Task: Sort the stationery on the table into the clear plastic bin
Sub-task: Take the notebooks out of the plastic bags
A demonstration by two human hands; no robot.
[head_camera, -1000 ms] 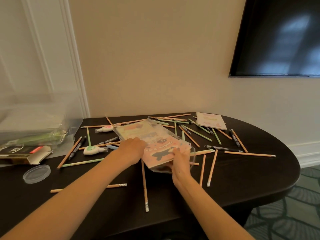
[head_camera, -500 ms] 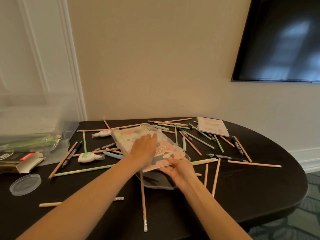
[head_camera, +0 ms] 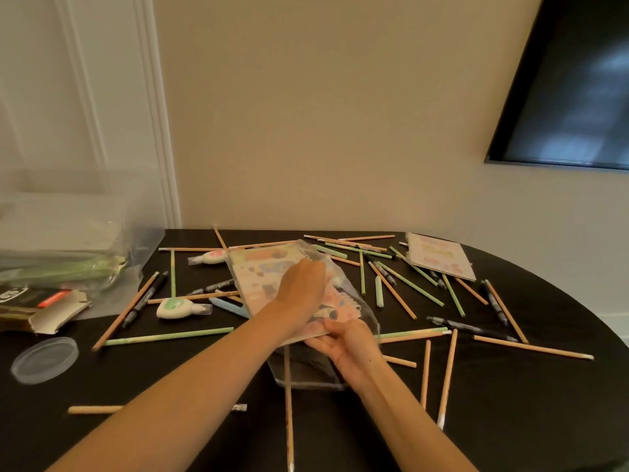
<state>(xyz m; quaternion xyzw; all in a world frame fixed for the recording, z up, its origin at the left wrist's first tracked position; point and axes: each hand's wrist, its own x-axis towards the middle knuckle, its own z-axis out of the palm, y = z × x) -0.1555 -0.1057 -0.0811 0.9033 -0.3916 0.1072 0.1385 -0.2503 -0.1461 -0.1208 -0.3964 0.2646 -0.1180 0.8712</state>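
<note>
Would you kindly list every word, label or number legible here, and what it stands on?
Nothing can be read with certainty.
Near notebook: coloured cover print, too blurred.
Far notebook: pastel lettering, too blurred.
Dark box: white label, too small to read.

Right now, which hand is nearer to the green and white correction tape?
Left. The left hand rests on the notebook, right of the correction tape; the right hand holds the clear sleeve farther right.
</note>
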